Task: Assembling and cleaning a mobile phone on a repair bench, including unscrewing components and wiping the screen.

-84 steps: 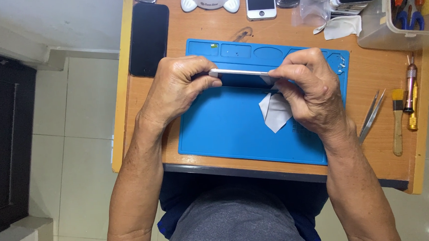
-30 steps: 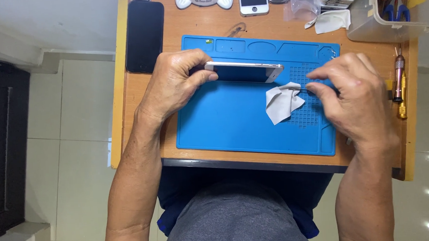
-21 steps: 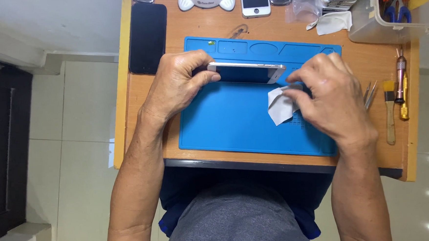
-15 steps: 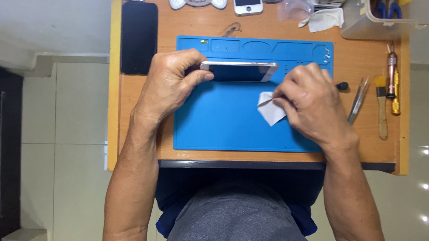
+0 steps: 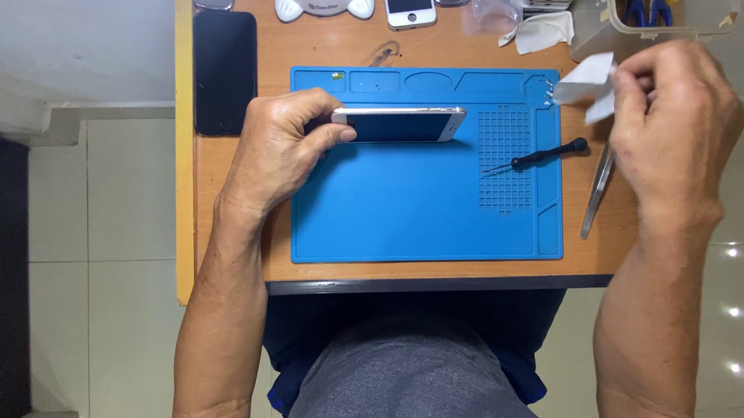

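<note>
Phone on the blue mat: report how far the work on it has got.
Done: small screwdriver lies put down on the blue mat. In hand: the left hand holds the phone on its edge; the right hand lifts a white wipe off to the side. Left: the phone looks closed, and the tweezers lie unused.

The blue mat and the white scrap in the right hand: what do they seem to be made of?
The blue mat looks like matte silicone or rubber, with moulded compartments and a grid in its surface. The white scrap, pinched by the right hand, looks like thin cloth or tissue, since it creases softly; which one is unclear.
</note>
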